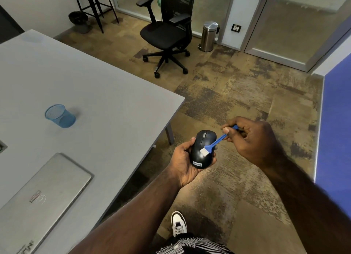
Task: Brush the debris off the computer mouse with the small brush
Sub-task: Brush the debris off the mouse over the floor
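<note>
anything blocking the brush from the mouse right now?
Nothing visible. The right hand pinches the blue brush by its handle, and the white bristles already rest on top of the black mouse, which the left hand cradles over the floor, off the table.

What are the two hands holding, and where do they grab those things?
The left hand cups the black mouse around its sides and underside. The right hand pinches the small blue brush by its handle end.
</note>
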Demonstrator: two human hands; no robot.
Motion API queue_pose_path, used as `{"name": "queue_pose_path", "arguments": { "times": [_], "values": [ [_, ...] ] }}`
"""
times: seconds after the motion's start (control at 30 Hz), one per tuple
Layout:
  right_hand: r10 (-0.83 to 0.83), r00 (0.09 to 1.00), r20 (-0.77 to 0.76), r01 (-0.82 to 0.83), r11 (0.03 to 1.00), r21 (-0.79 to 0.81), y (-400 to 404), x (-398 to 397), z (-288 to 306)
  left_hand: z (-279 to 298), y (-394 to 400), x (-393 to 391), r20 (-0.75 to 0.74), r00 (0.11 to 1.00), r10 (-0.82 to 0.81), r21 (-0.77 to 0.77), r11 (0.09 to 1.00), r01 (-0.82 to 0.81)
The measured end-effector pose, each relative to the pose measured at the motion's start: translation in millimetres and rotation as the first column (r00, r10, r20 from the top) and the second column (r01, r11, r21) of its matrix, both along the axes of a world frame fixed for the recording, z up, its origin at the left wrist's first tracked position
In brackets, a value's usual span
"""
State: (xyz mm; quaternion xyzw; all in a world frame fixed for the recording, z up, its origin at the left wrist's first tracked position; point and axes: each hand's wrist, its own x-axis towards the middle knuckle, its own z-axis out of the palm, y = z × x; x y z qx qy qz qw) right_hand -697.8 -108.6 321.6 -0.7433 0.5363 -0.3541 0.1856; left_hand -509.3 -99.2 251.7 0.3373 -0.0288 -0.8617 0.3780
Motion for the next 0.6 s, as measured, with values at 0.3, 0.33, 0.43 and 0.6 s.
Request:
{"name": "queue_pose_path", "arguments": {
  "times": [0.3,0.33,0.43,0.6],
  "values": [
    [-0.079,0.996,0.044,0.08,0.996,-0.045,-0.5,-6.1,3.6,-2.4,0.3,2.4,0.01,0.997,0.081,0.072,0.994,-0.082],
    [-0.032,0.999,0.036,0.033,0.999,-0.031,1.0,-5.2,3.7,-2.7,-0.2,2.3,0.024,0.996,0.091,0.081,0.992,-0.093],
    [-0.044,0.999,0.017,0.045,0.997,-0.07,0.3,-4.5,4.0,-0.6,-0.6,2.6,0.025,0.996,0.083,0.088,0.992,-0.085],
    [-0.01,0.998,0.06,0.015,0.996,-0.085,0.0,-6.4,6.1,5.0,-1.1,1.4,0.012,0.997,0.075,0.093,0.993,-0.075]
  ]
}}
